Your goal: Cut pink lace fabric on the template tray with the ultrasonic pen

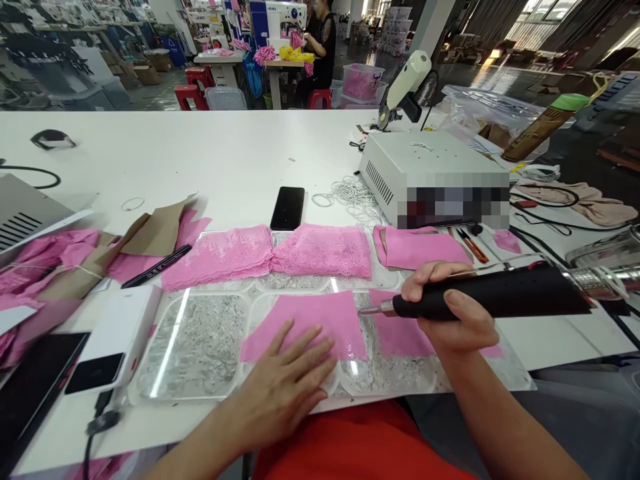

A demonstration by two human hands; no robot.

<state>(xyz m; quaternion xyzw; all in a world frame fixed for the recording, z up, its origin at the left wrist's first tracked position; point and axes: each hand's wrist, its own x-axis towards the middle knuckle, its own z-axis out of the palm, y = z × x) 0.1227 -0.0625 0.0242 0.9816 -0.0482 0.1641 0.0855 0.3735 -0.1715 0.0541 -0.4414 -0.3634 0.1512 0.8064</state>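
My left hand (287,383) lies with spread fingers on a flat pink fabric piece (320,320). My right hand (457,310) is wrapped round a black handheld tool with a thin metal tip (500,293). The tip points left, at the right edge of that fabric; I cannot tell whether it touches. Another pink piece (397,330) lies partly under the tool and my right hand. Both pieces rest on a clear, marbled sectioned mat (195,347). Behind them are pink lace pieces (325,250) and a folded pink stack (425,247).
A phone (288,207), white elastic cord (353,197) and a grey metal box (430,160) stand farther back. At left are a black marker (156,267), a white device (117,340) and bundled pink fabric (45,267). A person (320,53) sits at a sewing machine beyond.
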